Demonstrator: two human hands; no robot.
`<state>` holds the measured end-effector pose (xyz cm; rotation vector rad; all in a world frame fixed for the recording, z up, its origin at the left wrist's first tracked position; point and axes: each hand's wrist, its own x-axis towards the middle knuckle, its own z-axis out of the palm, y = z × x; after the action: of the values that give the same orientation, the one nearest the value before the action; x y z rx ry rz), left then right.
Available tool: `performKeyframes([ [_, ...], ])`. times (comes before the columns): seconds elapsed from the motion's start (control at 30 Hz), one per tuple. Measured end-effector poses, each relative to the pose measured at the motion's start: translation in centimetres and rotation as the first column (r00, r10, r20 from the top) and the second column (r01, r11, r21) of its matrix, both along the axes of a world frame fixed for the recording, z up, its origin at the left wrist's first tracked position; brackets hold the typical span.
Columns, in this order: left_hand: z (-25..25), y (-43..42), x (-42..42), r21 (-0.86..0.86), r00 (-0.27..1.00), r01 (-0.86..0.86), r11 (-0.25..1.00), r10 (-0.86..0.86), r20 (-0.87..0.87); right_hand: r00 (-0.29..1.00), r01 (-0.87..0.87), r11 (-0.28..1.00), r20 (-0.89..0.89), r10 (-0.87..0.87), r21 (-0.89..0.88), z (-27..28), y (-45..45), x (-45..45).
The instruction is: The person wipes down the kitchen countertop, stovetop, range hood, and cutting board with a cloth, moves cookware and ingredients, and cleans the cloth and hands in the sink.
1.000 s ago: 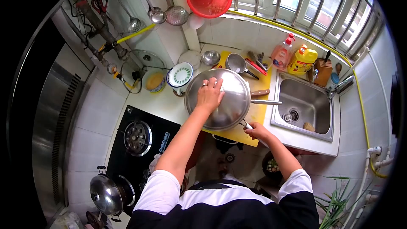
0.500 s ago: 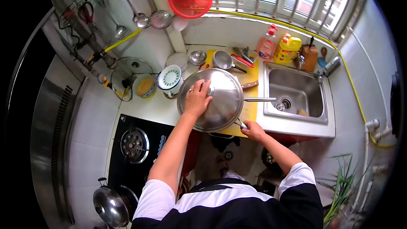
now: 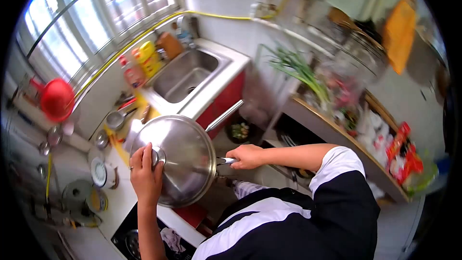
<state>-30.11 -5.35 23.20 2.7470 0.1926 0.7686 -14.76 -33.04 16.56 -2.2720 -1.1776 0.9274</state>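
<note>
A large round steel lid (image 3: 190,149) covers a pan, whose inside is hidden. My left hand (image 3: 146,171) grips the knob at the lid's middle, with a ring on one finger. My right hand (image 3: 244,156) is closed around the metal handle (image 3: 226,160) at the near right rim. A second, longer steel handle (image 3: 225,115) sticks out at the upper right, past the counter edge. Behind the lid lies the yellow cutting board (image 3: 140,102), with a small saucepan (image 3: 115,120) near its far end.
Beyond the pan is the sink (image 3: 185,78), with a pink bottle (image 3: 132,73) and a yellow bottle (image 3: 147,58) beside it. The black stove (image 3: 126,226) is at lower left. A shelf (image 3: 337,149) with green onions (image 3: 301,70) and bags stands at the right.
The view has swung right, bringing the shelf into sight. The covered pan has moved off the board toward my body and over the counter edge, with both hands still on it.
</note>
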Motion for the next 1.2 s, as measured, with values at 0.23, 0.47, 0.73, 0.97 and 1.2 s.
performKeyframes([
  [0.23,4.0,-10.0,2.5,-0.027,0.929,0.368,0.929,-0.367,0.045,0.958,0.283,0.959,-0.038,-0.283,-0.017,6.2,-14.8,-7.5],
  [0.47,9.6,-22.8,5.9,0.112,0.757,0.632,0.767,-0.642,0.119,0.837,0.538,0.841,0.091,-0.540,0.055,9.6,-28.1,-14.3],
  [0.73,14.3,-41.3,8.9,0.186,0.472,0.849,0.494,-0.869,0.149,0.592,0.777,0.608,0.142,-0.794,0.162,13.4,-42.8,-22.3],
  [0.97,13.5,-58.4,12.4,0.145,0.226,0.955,0.259,-0.951,0.209,0.177,0.983,0.169,-0.112,-0.978,0.073,15.3,-53.0,-26.2],
  [1.2,10.1,-70.9,16.0,0.083,0.139,0.983,0.162,-0.963,0.231,0.018,0.988,-0.027,-0.290,-0.957,0.151,11.3,-61.9,-25.5],
])
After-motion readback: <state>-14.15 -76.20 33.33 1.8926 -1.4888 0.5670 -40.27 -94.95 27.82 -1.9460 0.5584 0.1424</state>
